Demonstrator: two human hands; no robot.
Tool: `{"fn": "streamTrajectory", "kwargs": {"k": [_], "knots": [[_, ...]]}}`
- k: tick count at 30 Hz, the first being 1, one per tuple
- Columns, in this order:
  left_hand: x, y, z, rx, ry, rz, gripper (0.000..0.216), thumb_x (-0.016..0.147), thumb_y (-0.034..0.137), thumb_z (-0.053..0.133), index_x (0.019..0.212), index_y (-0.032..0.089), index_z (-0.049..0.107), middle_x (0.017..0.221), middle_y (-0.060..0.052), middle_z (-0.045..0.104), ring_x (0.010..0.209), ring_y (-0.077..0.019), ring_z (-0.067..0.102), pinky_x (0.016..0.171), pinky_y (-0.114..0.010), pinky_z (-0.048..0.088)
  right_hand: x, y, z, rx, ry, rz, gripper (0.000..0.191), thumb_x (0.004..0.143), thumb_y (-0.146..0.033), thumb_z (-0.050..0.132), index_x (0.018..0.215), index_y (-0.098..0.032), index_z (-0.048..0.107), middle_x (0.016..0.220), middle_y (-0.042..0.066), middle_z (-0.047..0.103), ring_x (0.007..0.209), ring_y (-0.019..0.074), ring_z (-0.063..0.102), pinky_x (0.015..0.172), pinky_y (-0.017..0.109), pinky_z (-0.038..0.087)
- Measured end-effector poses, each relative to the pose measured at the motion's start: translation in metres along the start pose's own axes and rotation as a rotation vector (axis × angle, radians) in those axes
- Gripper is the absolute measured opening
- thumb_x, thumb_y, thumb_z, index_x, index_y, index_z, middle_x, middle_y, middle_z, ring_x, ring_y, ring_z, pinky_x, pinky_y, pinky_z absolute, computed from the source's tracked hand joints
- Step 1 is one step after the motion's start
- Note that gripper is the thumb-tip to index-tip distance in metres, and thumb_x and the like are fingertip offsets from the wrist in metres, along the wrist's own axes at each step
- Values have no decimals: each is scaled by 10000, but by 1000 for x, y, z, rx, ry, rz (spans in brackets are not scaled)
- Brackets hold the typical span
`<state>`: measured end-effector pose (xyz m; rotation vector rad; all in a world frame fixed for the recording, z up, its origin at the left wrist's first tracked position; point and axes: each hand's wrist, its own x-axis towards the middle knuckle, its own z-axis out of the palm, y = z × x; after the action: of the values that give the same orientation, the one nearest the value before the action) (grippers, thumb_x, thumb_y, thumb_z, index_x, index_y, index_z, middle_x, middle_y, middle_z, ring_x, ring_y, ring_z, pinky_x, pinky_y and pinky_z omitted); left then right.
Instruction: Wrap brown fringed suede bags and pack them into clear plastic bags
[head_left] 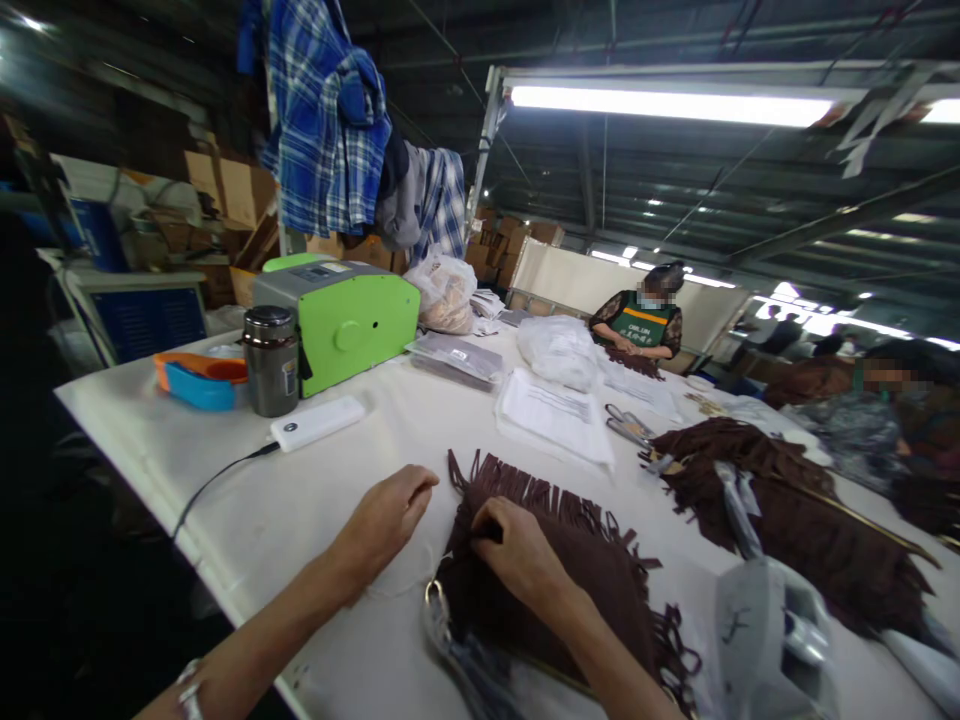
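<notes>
A dark brown fringed suede bag (pixel 600 570) lies on the white table (pixel 285 500) in front of me. My right hand (pixel 517 550) rests on its upper left part, fingers curled and pinching the suede near the fringe. My left hand (pixel 386 520) hovers just left of the bag over the table, fingers drawn together in a pinch; what they hold is too small to see. A metal ring (pixel 433 592) shows at the bag's near corner.
A green machine (pixel 337 315), a dark flask (pixel 271 360), a white power bank (pixel 318 422) with cable and an orange-blue tray (pixel 196 378) stand at the left. Papers (pixel 555 412), scissors (pixel 630 428), plastic bags and more fringed bags (pixel 795 510) lie right. Other people work across the table.
</notes>
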<state>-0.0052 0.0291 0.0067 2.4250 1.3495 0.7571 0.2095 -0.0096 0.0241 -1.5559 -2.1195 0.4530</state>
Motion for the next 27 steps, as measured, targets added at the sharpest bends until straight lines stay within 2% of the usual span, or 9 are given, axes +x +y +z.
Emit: {"fn": "streamTrajectory", "kwargs": {"k": [4,7,10,14,17,20,23,25,27], "knots": [[-8,-12,29,48,-134,-4,361,895,205,441,1225,170,580,1317,-127,600,1257,-268,518,1091,-493,356,-27,16,2,122,111,2,215,673,-12,527,755,-197,598,833,6,622,791,156,603,734,258,459],[-8,-4,48,78,-224,-3,430,922,251,426,1335,168,507,1439,-136,481,1361,-280,395,1132,-574,246,-32,20,5,217,179,-25,220,665,-11,524,742,-206,591,845,7,621,824,167,612,773,278,479],[-3,12,58,94,-271,-23,477,970,320,343,1413,155,409,1488,-144,404,1401,-268,324,1139,-597,202,-38,28,-1,269,240,-30,223,712,-52,539,853,-207,616,1051,51,635,939,184,629,854,309,500],[3,28,64,88,-298,-34,551,989,381,286,1476,124,276,1536,-155,296,1436,-260,229,1157,-588,137,-58,64,-18,112,347,34,276,841,-182,521,1098,-218,615,1289,96,565,1080,216,612,941,373,499],[7,37,67,57,-329,-20,606,991,414,273,1494,84,197,1560,-171,210,1450,-260,174,1164,-568,134,-77,103,-22,-185,393,126,405,870,-313,551,1264,-220,570,1395,103,514,1293,282,464,1091,488,359],[12,54,73,11,-356,14,714,967,519,318,1487,45,195,1567,-195,147,1457,-288,121,1166,-569,108,-88,130,-15,-331,337,237,476,906,-407,506,1324,-180,544,1427,124,494,1346,306,404,1130,549,264],[20,80,79,-64,-363,80,821,914,625,384,1481,52,229,1569,-189,153,1460,-298,101,1175,-555,71,-90,140,-6,-339,275,269,483,936,-413,460,1350,-175,526,1442,113,481,1368,294,379,1140,559,227],[27,95,77,-140,-361,135,781,919,626,370,1487,103,247,1568,-141,216,1454,-248,171,1187,-466,159,-89,140,-6,-323,274,264,481,935,-410,468,1354,-181,521,1447,106,478,1373,289,371,1144,561,213],[35,100,65,-214,-311,152,662,967,557,285,1497,164,230,1562,-93,278,1429,-186,261,1154,-373,277,-90,136,-10,-287,302,251,478,931,-409,480,1349,-180,521,1430,109,497,1361,287,389,1143,554,225]]}}
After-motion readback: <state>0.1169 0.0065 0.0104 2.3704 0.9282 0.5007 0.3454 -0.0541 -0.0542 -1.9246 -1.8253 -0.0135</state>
